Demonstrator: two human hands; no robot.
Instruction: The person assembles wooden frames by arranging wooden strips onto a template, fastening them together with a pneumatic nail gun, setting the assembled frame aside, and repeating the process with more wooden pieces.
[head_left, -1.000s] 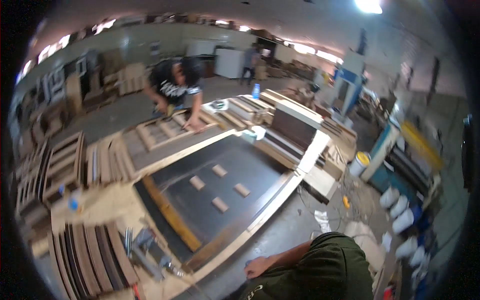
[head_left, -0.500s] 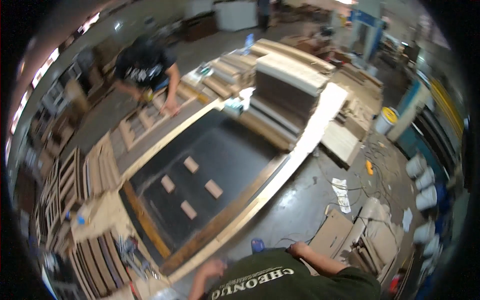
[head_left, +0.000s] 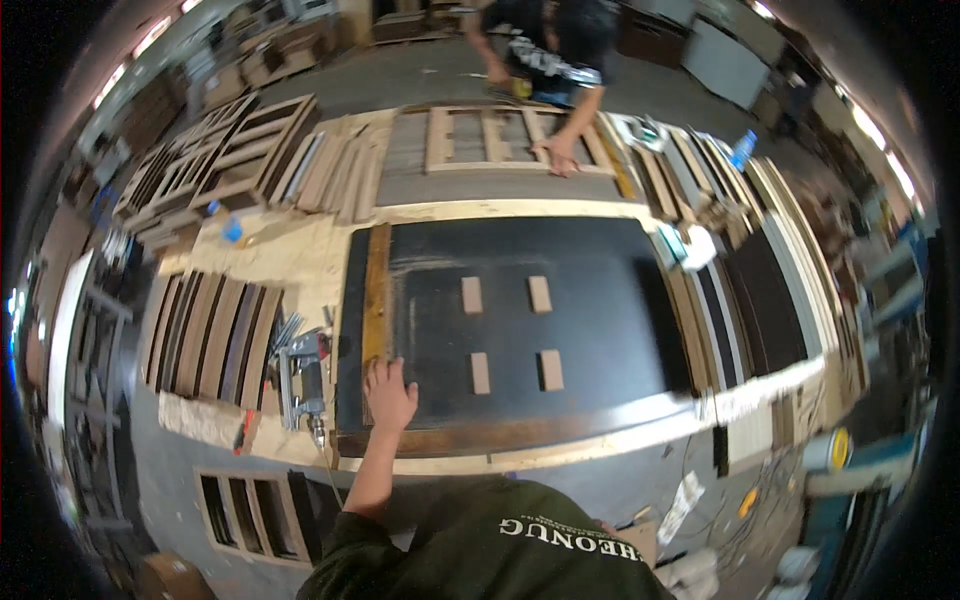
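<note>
My left hand [head_left: 390, 395] rests flat, fingers a little apart, at the lower end of a brown wooden strip [head_left: 376, 290]. The strip lies along the left side of a black panel [head_left: 590, 262] on the workbench. Several small pale wooden blocks stand apart on the panel, among them a near left block [head_left: 480, 373] and a far right block [head_left: 540, 295]. Another brown strip [head_left: 520, 435] runs along the panel's near edge. Left of my hand lies a grey nail gun [head_left: 303, 372] with a hose fitting. My right hand is out of sight, behind my body.
Across the bench a co-worker's hand [head_left: 560, 152] rests on a slatted wooden frame [head_left: 490, 165]. Dark-edged wooden strips [head_left: 215, 335] lie at the left. Stacked boards [head_left: 765, 300] stand at the right. A small frame [head_left: 255, 515] sits low on the left, below the bench.
The view has swung round, so the panel now sits squarely ahead. My left hand has come onto the left wooden strip. My right hand, visible before, has gone out of sight.
</note>
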